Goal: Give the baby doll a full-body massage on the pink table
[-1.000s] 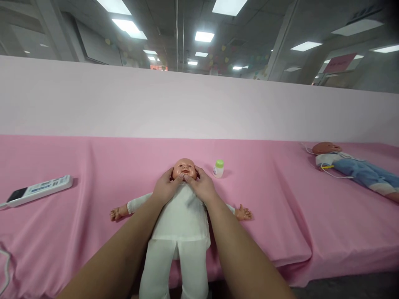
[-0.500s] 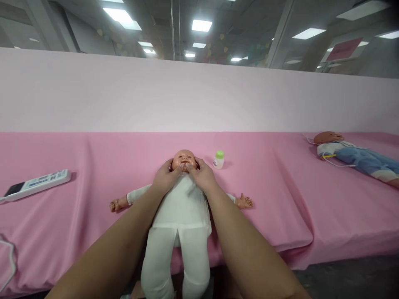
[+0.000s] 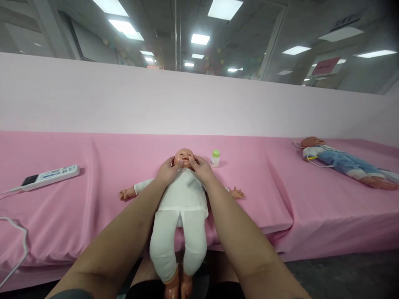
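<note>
As hands (image 3: 168, 171) (image 3: 202, 169) still cup the doll's head (image 3: 184, 154), bare feet (image 3: 171, 287), newly visible

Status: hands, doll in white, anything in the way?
Left hand, right hand cupping doll's head. White-clad doll face-up, partly on pink cloth. Nothing blocking; green-capped bottle apart.

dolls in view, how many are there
2. The doll in white lies face up in the middle, its head between the left hand and right hand; the doll in blue lies at the far right on the pink cloth.
</note>
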A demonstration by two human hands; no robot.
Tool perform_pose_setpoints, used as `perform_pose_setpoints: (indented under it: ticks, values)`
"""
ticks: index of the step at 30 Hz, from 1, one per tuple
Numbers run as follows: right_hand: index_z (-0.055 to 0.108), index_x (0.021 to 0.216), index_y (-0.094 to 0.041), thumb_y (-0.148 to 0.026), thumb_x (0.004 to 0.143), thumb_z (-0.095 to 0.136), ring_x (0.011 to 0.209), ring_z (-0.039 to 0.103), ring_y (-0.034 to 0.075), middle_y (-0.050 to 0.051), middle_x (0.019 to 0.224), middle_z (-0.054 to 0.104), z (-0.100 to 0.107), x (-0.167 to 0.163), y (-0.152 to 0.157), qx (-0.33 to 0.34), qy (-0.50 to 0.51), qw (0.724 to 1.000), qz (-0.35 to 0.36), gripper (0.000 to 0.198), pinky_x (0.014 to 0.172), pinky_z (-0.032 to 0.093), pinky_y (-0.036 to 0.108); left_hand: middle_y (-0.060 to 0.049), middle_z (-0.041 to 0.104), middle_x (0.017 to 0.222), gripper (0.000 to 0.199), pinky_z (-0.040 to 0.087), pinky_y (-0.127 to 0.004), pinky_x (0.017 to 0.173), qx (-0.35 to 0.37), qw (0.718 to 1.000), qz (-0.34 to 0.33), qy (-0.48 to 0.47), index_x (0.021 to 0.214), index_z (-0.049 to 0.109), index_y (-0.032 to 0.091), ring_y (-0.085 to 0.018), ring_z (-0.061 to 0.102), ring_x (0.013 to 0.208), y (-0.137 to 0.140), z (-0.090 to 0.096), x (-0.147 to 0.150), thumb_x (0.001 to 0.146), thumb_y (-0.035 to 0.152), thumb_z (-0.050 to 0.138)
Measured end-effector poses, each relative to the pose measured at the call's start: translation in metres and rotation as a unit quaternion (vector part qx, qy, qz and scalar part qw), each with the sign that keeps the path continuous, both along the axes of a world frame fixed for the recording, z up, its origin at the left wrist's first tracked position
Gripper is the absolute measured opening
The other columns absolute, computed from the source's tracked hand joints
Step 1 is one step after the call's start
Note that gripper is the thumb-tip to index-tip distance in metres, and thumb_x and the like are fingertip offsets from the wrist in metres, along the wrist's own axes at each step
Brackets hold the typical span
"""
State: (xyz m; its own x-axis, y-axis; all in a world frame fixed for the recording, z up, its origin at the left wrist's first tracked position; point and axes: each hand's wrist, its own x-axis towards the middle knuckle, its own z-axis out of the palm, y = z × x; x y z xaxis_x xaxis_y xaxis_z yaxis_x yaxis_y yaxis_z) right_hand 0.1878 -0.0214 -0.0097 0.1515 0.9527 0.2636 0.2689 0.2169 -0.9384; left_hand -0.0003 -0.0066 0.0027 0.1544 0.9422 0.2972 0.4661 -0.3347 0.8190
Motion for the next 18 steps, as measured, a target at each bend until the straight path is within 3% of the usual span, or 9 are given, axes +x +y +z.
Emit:
perform_pose_setpoints:
  ticks: [7,12,18]
  values:
    - [0.071,0.127,-0.026,-0.060,0.086,0.071,0.117,0.069,0.026,0.006,0.124,0.076,-0.0001,-0.0025,-0.0006,0.014,-0.015,1.000,0.011,0.053,0.106,0.052,0.041,-0.010,0.077,0.124,0.065,0.051,-0.040,0.102,0.001,0.999,-0.033,-0.030,0.127,0.070,0.019,-0.032,0.070,0.115,0.0015,-0.0008,-0.0050,0.092,0.071,0.052]
    - [0.069,0.130,-0.025,-0.057,0.075,0.082,0.113,0.070,0.026,0.007,0.124,0.075,0.0001,-0.0038,-0.0019,0.001,-0.002,1.000,0.014,0.066,0.100,0.055,0.041,-0.012,0.075,0.128,0.067,0.052,-0.041,0.099,-0.002,1.000,-0.001,0.000,0.129,0.069,0.018,-0.035,0.069,0.117,0.0021,-0.0001,-0.0037,0.086,0.070,0.062]
    - [0.067,0.129,-0.025,-0.061,0.072,0.082,0.112,0.070,0.026,0.007,0.125,0.074,0.0020,-0.0036,-0.0039,-0.014,-0.009,1.000,0.001,0.070,0.097,0.055,0.040,-0.012,0.074,0.129,0.066,0.052,-0.040,0.100,-0.010,1.000,-0.001,0.013,0.129,0.069,0.018,-0.035,0.068,0.119,0.0015,0.0011,-0.0024,0.088,0.069,0.061]
